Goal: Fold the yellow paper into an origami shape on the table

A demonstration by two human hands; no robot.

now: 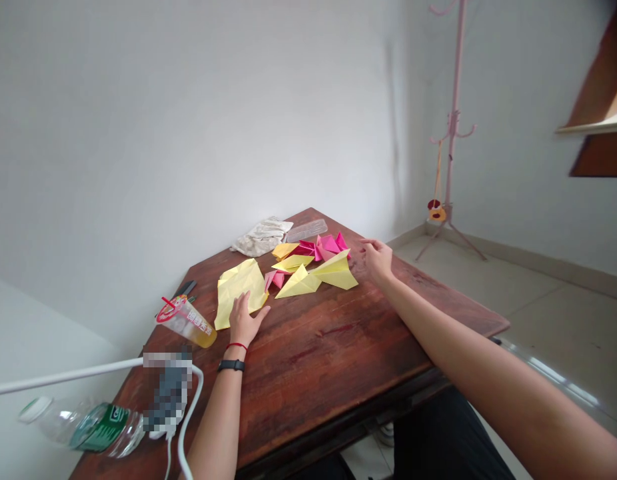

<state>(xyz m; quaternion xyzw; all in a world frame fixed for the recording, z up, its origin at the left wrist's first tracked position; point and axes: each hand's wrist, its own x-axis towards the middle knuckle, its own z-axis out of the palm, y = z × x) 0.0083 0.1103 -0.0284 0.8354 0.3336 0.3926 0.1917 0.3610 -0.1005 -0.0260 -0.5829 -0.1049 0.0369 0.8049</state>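
Note:
My left hand (246, 320) rests with spread fingers on the lower right part of a creased yellow sheet of paper (238, 283). Over the table's right side, my right hand (377, 259) has loosely bent fingers with nothing visible in them. Just left of it lies a yellow paper plane (336, 270), close to a second yellow folded paper (299, 283). Behind these are another yellow folded piece (293, 263), an orange-yellow one (284, 251) and several bright pink folded papers (331, 247). A smaller pink folded paper (275, 279) sits beside the sheet's right edge.
A tilted plastic drink cup (188, 321) with a straw is left of the sheet. A clear bottle (96, 427) and white cable (196, 393) occupy the near left. Crumpled cloth (262, 237) and a clear plastic box (307, 230) lie at the wooden table's (313, 360) far corner.

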